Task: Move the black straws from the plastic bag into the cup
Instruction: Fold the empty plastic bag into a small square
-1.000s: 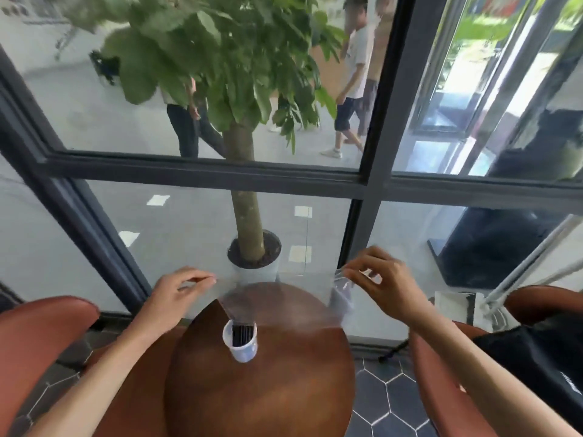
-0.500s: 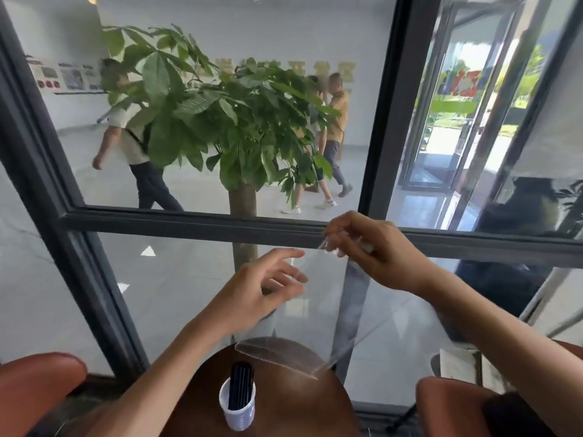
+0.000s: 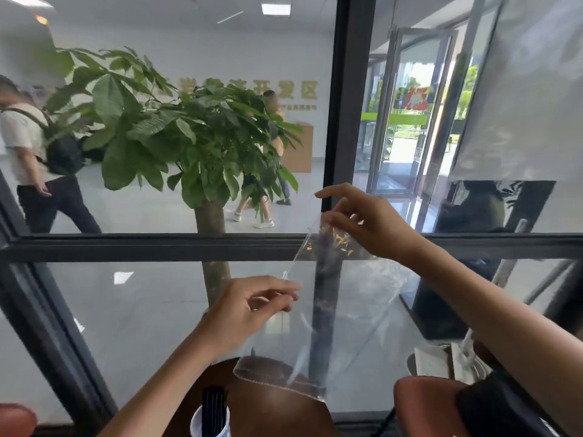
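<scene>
while both hands' fingers pinch the clear plastic bag (image 3: 334, 313), black straws (image 3: 213, 411) fill the cup (image 3: 196, 426).

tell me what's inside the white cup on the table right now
A bundle of black straws stands upright in the white cup, tops above the rim. The cup's bottom is cut off by the frame edge, so anything else inside cannot be seen.

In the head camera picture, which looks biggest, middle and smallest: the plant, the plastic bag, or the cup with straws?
1. Plant, biggest.
2. Plastic bag, though it is nearer the camera, which inflates it.
3. Cup, smallest, but partly cut off at the bottom edge with its black straws.
</scene>
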